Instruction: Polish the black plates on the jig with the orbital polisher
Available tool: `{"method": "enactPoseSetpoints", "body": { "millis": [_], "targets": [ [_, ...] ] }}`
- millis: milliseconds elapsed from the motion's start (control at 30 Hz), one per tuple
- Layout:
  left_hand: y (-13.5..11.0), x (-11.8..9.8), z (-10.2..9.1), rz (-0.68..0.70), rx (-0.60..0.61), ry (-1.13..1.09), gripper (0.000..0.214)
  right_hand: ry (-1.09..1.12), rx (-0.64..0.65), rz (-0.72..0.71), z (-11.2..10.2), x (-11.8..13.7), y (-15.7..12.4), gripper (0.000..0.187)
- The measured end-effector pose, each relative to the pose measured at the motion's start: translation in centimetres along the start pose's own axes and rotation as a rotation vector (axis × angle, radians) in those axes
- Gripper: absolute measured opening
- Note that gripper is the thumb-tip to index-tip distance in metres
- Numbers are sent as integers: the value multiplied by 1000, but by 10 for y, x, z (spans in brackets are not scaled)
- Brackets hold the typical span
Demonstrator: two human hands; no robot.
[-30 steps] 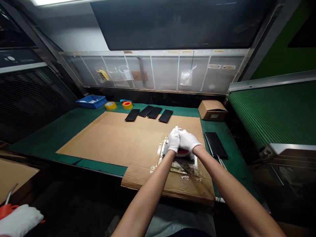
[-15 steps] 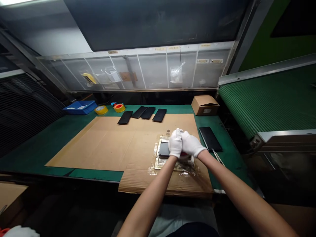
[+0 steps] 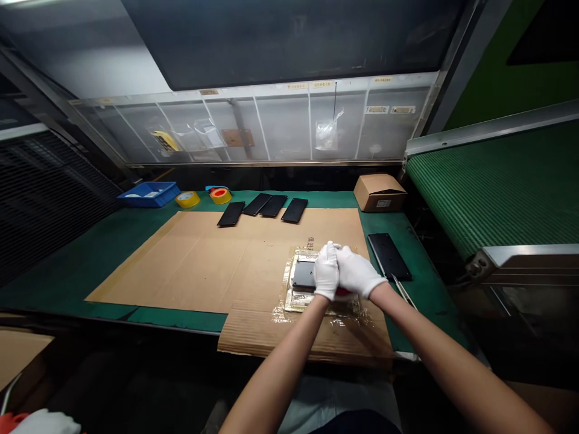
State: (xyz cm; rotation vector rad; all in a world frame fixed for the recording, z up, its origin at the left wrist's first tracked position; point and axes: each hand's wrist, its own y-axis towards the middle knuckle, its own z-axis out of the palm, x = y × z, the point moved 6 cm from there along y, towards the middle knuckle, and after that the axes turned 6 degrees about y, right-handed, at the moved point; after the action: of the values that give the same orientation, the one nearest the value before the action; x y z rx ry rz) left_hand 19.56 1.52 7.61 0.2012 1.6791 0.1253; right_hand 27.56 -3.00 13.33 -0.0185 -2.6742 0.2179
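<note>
A dark flat panel (image 3: 303, 275) lies in a pale, taped-down frame (image 3: 289, 300) on cardboard. Over the panel's right part, my left hand (image 3: 326, 271) and my right hand (image 3: 359, 272), both in white gloves, are closed and pressed together. Something red shows just beneath my right hand, mostly covered. What the fingers grip is hidden. Right of my hands, another black panel (image 3: 389, 257) rests on the green mat, with tweezers (image 3: 404, 292) at its near end.
Several black panels (image 3: 295, 210) lie along the far edge of the cardboard sheet (image 3: 181, 259). Tape rolls (image 3: 187, 199), a blue tray (image 3: 151, 196) and a cardboard box (image 3: 380, 194) stand at the back. A green conveyor (image 3: 506, 175) runs at right. Another person's gloved hand (image 3: 49, 423) shows lower left.
Both hands have shifted a little to the right and nearer me, still together. Slightly more of the dark panel's left part shows. The view has moved a bit.
</note>
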Motion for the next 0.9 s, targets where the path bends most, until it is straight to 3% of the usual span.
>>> {"method": "enactPoseSetpoints", "body": {
  "millis": [133,233,333,467,567,667,800,900],
  "targets": [
    [64,3,-9,-104,-20,-100,44,-41,50,-47,-21,26,47,54],
    [80,4,-40,-141,-91,-129,46,-32,70,-127,-21,56,65,57],
    [58,6,-78,-171,-212,-126,46,-19,92,-198,-4,82,59,60],
    [-6,2,-107,-89,-363,-11,45,-27,66,-394,25,98,27,46],
    [-44,-1,-100,-12,-402,60,43,-46,9,-524,35,90,2,32],
    [-46,-5,-75,39,-343,72,41,-61,16,-471,30,65,-3,32],
    [4,-5,-42,-4,-200,42,41,-83,38,-243,6,36,26,50],
    [49,4,-43,-101,-151,-13,45,-95,40,-184,-3,42,58,56]
  ]
}}
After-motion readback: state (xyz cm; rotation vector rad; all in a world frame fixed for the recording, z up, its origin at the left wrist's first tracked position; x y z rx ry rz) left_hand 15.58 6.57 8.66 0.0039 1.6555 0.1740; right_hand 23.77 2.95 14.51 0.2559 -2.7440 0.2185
